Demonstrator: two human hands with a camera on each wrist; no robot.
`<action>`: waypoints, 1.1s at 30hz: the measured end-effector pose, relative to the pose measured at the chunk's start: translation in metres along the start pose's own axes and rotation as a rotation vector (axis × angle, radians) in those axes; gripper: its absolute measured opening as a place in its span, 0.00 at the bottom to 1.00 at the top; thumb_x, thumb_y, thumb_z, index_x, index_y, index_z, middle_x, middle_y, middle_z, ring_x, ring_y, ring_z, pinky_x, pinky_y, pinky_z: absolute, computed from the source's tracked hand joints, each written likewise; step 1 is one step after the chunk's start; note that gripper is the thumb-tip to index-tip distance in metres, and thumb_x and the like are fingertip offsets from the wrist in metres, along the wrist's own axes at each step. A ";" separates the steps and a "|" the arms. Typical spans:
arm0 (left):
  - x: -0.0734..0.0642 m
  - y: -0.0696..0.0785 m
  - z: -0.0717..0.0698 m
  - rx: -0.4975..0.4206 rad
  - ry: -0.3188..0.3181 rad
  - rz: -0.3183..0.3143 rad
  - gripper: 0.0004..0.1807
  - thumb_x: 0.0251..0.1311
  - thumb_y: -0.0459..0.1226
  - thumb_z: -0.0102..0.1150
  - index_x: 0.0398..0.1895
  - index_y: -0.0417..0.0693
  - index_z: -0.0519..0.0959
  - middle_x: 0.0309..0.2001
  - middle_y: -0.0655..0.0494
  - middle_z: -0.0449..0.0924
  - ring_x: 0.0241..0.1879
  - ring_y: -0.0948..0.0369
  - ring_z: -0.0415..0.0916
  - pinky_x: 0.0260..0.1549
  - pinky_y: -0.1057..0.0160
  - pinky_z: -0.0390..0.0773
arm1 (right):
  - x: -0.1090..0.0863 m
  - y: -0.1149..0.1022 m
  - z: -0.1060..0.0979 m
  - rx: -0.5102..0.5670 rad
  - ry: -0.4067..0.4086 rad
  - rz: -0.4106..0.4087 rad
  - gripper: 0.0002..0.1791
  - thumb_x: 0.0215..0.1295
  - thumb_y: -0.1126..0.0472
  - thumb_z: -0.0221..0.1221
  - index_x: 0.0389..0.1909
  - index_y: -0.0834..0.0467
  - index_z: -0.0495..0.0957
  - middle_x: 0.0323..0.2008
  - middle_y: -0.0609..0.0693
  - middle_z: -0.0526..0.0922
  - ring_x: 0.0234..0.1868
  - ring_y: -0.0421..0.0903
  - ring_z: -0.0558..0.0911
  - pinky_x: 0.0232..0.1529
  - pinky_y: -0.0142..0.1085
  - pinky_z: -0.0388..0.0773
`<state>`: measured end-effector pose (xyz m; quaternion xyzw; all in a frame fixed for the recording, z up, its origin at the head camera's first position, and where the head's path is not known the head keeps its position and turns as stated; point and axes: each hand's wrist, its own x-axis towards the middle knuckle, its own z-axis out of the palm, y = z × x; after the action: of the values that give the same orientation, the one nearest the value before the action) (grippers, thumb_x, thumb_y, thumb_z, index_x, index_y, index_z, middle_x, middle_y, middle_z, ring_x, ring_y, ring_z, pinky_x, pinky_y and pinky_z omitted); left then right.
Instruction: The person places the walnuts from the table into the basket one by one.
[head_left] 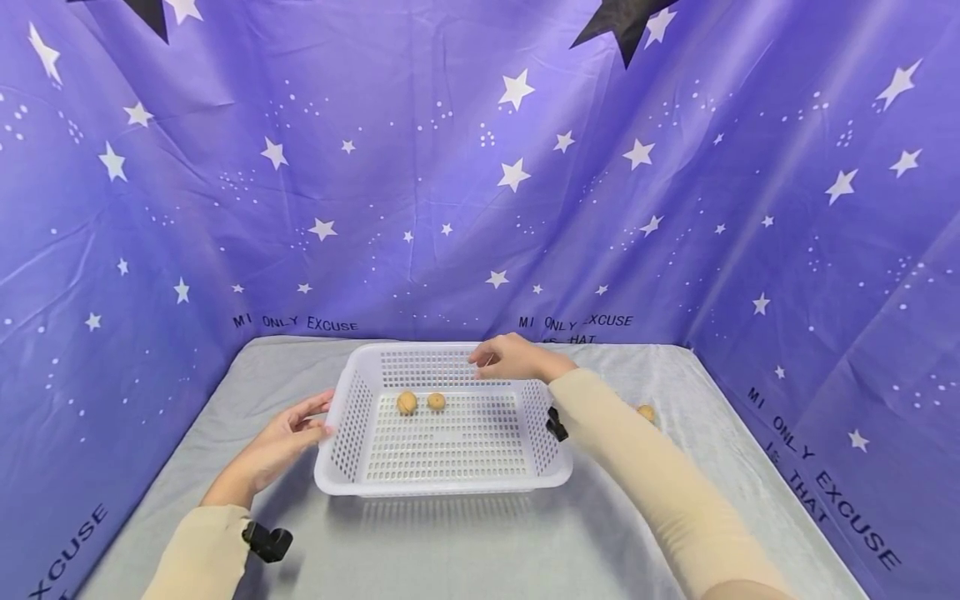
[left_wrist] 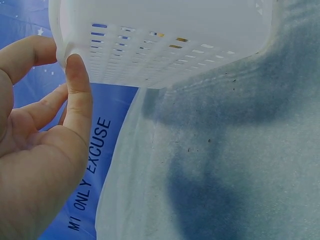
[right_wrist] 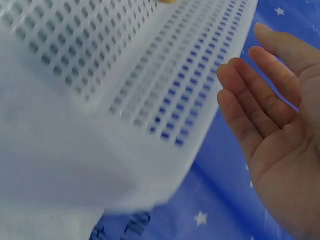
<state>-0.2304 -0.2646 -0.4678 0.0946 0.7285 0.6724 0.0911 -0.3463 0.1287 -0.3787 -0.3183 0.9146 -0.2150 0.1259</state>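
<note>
A white plastic basket (head_left: pixel 450 485) with slotted walls sits in the middle of the table. Inside it, toward the back left, two walnuts (head_left: pixel 407 403) lie close together on the floor. My left hand (head_left: pixel 281 442) pinches the basket's left rim between thumb and fingers; the left wrist view shows the thumb (left_wrist: pixel 77 75) against the rim's outer side. Over the back right part of the basket hovers my right hand (head_left: pixel 516 358), holding nothing. Its fingers are loosely bent, apart from one another in part, as the right wrist view shows.
Another walnut (head_left: pixel 647 412) lies on the table right of the basket, partly hidden by my right sleeve (head_left: pixel 652 475). Grey cloth (head_left: pixel 420 550) covers the table. Purple star-printed curtains (head_left: pixel 450 208) close off the back and both sides.
</note>
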 end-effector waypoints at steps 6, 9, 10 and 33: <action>0.000 0.000 0.000 -0.002 -0.001 -0.002 0.40 0.64 0.25 0.58 0.76 0.31 0.52 0.68 0.31 0.58 0.51 0.62 0.76 0.50 0.68 0.76 | -0.031 0.022 -0.018 -0.031 0.051 -0.026 0.20 0.68 0.54 0.64 0.58 0.59 0.81 0.50 0.53 0.85 0.50 0.48 0.83 0.55 0.43 0.78; 0.000 0.001 0.000 -0.005 -0.010 0.003 0.40 0.64 0.25 0.58 0.76 0.31 0.51 0.68 0.30 0.58 0.52 0.60 0.76 0.50 0.68 0.76 | -0.049 0.034 -0.026 -0.023 0.073 -0.010 0.20 0.69 0.56 0.63 0.58 0.62 0.80 0.52 0.57 0.84 0.51 0.51 0.83 0.55 0.46 0.78; 0.000 0.001 0.000 -0.006 -0.012 0.004 0.40 0.64 0.25 0.58 0.76 0.30 0.51 0.69 0.30 0.57 0.52 0.60 0.76 0.50 0.68 0.76 | -0.055 0.039 -0.027 -0.021 0.080 -0.004 0.20 0.69 0.56 0.63 0.58 0.62 0.80 0.52 0.57 0.84 0.51 0.51 0.83 0.54 0.47 0.78; -0.001 0.004 -0.002 0.060 -0.006 0.005 0.40 0.63 0.26 0.60 0.76 0.30 0.53 0.68 0.30 0.60 0.49 0.62 0.77 0.49 0.70 0.75 | -0.141 0.120 0.022 0.074 0.088 0.150 0.22 0.60 0.59 0.70 0.50 0.69 0.81 0.44 0.61 0.85 0.47 0.59 0.83 0.49 0.50 0.80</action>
<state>-0.2298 -0.2660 -0.4635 0.1010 0.7478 0.6502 0.0886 -0.2940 0.2960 -0.4412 -0.2344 0.9320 -0.2523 0.1129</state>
